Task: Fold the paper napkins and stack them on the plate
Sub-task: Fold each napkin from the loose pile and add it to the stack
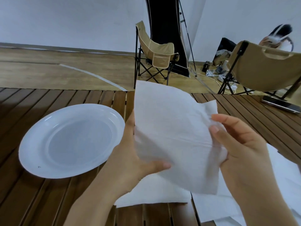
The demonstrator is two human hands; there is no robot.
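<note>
Both hands' grip on raised napkin: left hand, right hand; plate left, phone far right.

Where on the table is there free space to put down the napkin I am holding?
The plate is bare, left of the held napkin. Bare slats lie between the plate and the table's near edge, and behind the plate. Near the right hand it is crowded: loose napkins cover the wood; a phone lies far right.
</note>
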